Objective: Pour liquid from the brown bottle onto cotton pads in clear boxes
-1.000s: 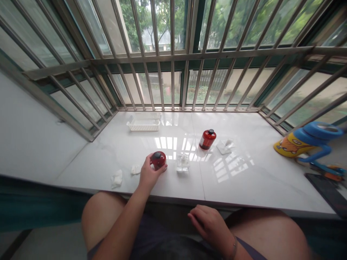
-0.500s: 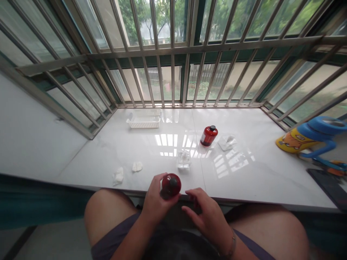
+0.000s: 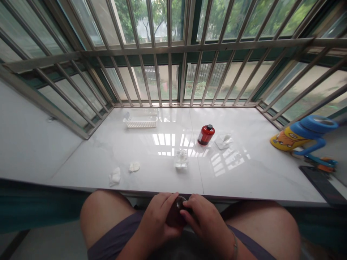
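Observation:
A dark red bottle point(image 3: 175, 215) is low over my lap, just in front of the sill's edge. My left hand point(image 3: 158, 216) wraps round its left side. From the right, my right hand point(image 3: 204, 215) has its thumb and fingertips closed at the bottle's upper part; the black cap is not clearly visible behind the fingers. Beyond the hands on the sill stands a clear box point(image 3: 181, 160) with white cotton-like material in it. A second red bottle point(image 3: 206, 135) with a black cap stands farther back.
The white sill point(image 3: 159, 180) also bears a white basket point(image 3: 141, 119) at the back left, two crumpled white pieces point(image 3: 134, 166), a clear white item point(image 3: 223, 141), a blue-and-yellow flask point(image 3: 298, 135) and a black phone point(image 3: 314, 182). Metal bars point(image 3: 169, 79) stand behind.
The bottle has come down towards my lap and is tilted differently. My right hand has moved from apart to touching the bottle's upper part. The view has shifted slightly.

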Demonstrator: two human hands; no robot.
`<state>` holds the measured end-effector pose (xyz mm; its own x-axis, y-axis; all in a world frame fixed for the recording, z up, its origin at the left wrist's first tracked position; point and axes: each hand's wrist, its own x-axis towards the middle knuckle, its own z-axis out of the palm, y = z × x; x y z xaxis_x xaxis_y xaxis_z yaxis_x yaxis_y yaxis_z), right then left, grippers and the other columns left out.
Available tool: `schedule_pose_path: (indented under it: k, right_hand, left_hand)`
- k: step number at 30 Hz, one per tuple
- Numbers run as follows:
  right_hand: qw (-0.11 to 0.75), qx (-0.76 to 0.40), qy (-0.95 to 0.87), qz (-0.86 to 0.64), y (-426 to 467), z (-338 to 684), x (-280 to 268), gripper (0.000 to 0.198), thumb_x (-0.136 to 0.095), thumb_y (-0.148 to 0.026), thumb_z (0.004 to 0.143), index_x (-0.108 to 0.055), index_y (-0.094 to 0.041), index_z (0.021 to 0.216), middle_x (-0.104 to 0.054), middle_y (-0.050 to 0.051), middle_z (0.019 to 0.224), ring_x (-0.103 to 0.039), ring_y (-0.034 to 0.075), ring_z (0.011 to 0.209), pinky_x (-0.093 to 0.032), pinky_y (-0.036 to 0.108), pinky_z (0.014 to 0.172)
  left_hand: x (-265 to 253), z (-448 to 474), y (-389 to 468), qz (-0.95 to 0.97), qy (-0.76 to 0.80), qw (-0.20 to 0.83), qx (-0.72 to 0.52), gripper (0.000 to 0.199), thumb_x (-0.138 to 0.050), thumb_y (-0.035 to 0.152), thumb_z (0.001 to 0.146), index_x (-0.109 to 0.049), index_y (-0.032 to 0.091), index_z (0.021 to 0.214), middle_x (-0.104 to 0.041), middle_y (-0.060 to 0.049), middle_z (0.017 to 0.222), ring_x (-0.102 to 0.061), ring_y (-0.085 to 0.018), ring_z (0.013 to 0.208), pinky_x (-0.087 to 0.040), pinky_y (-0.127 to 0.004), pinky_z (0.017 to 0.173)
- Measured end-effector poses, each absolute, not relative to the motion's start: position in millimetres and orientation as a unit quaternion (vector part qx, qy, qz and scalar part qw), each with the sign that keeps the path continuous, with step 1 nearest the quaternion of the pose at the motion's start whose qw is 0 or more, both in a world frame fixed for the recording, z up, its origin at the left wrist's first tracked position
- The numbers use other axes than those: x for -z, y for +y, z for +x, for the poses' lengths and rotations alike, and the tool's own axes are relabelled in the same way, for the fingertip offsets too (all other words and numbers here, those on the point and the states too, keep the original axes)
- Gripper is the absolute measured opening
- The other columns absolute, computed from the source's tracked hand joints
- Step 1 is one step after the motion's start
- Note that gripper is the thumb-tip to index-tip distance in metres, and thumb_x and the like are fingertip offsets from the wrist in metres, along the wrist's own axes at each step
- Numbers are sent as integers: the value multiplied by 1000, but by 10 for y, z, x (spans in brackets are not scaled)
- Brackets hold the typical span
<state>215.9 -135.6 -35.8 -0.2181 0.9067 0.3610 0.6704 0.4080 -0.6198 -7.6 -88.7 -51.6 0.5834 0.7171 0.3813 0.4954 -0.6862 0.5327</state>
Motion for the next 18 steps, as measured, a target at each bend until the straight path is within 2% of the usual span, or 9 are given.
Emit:
schedule_pose_path:
  k: [3, 6, 7, 10, 11, 13, 15, 18]
  right_hand:
    - [334, -184, -792, -478, -1352, 2180, 296, 13, -53, -27, 111, -65, -27, 117, -74, 6, 105, -71, 21, 89, -61, 34, 80]
    - [319, -196, -774, -510, -1355, 2200, 275, 34, -57, -21, 107, -57, -27, 140, -72, 11, 125, -72, 26, 108, -62, 41, 95]
    - [313, -201, -767, -523, -1356, 2207, 272, 36, -59, -22, 106, -55, -25, 141, -72, 12, 124, -73, 27, 108, -63, 42, 96]
    - [278, -230, -765, -533, -1356, 2224, 236, 22, -57, -21, 106, -61, -25, 127, -73, 8, 108, -74, 25, 94, -64, 41, 88]
    - [266, -245, -769, -527, -1355, 2228, 214, 24, -55, -16, 105, -61, -25, 126, -72, 7, 108, -74, 24, 94, -64, 40, 89]
    - [252, -269, -765, -528, -1353, 2234, 171, 39, -54, -10, 102, -57, -25, 138, -71, 9, 120, -73, 25, 106, -63, 43, 97]
    - [241, -278, -753, -546, -1351, 2239, 143, 44, -58, -15, 101, -52, -22, 145, -69, 13, 128, -72, 29, 114, -62, 48, 101]
    - [212, -302, -741, -562, -1347, 2257, 129, 24, -54, -23, 107, -60, -21, 130, -72, 11, 116, -75, 30, 103, -64, 50, 94]
  left_hand:
    - [514, -115, -868, 868, 350, 206, -286, 92, -86, 18, 68, -51, 29, 152, -75, -12, 131, -76, -33, 112, -67, -47, 97]
    - [513, -132, -837, 865, 354, 203, -292, 92, -87, 18, 67, -52, 28, 151, -76, -11, 130, -76, -33, 111, -67, -46, 96]
    - [514, -131, -827, 866, 353, 198, -292, 92, -87, 18, 67, -52, 27, 151, -76, -12, 130, -76, -33, 111, -67, -46, 96]
    - [518, -117, -805, 877, 348, 185, -275, 91, -86, 17, 67, -52, 25, 152, -76, -13, 130, -75, -33, 111, -66, -47, 96]
    - [519, -111, -800, 881, 347, 183, -267, 91, -85, 17, 67, -52, 25, 152, -76, -13, 130, -75, -33, 111, -66, -48, 96]
    - [520, -100, -794, 886, 343, 179, -254, 90, -84, 16, 68, -51, 23, 152, -75, -13, 130, -75, -33, 110, -65, -48, 95]
    - [519, -91, -791, 889, 340, 178, -248, 90, -84, 17, 69, -51, 23, 152, -75, -13, 130, -74, -33, 110, -65, -48, 95]
    - [517, -81, -788, 891, 338, 180, -244, 90, -86, 17, 68, -52, 21, 151, -75, -13, 129, -74, -32, 109, -64, -47, 94]
